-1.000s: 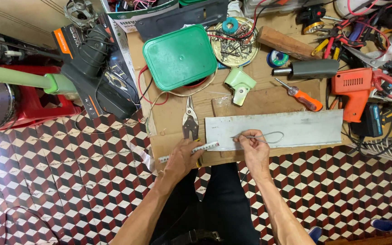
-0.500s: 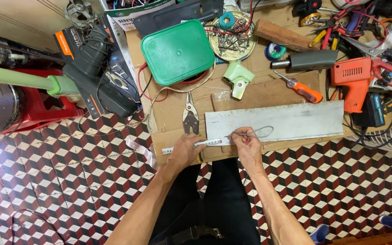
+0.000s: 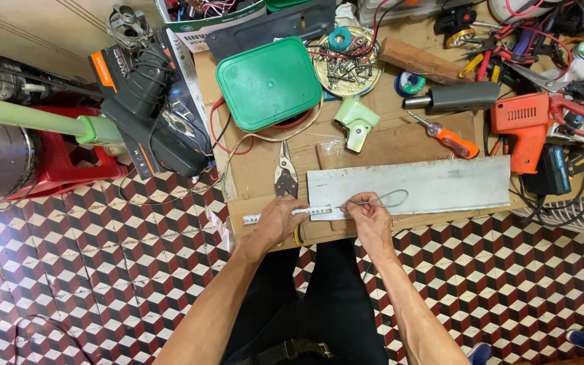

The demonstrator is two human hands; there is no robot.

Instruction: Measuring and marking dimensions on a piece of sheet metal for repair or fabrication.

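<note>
A flat grey metal sheet (image 3: 427,186) lies across a cardboard work surface (image 3: 265,169). My left hand (image 3: 278,220) presses a steel ruler (image 3: 315,211) down along the sheet's near left edge. My right hand (image 3: 368,215) pinches the end of a thin looped wire (image 3: 390,198) that rests on the sheet just right of the ruler. Both hands are side by side at the front edge of the cardboard.
Tin snips (image 3: 285,177) lie just beyond my left hand. Behind are a green lid (image 3: 268,82), a tin of screws (image 3: 346,61), an orange screwdriver (image 3: 451,138), an orange power tool (image 3: 525,125), a wooden block (image 3: 420,62) and tangled cables. A red stool (image 3: 55,162) stands left on checkered floor.
My hands stayed on the ruler and wire at the sheet's left end; the view shifted slightly, and the right hand slid a little left along the wire.
</note>
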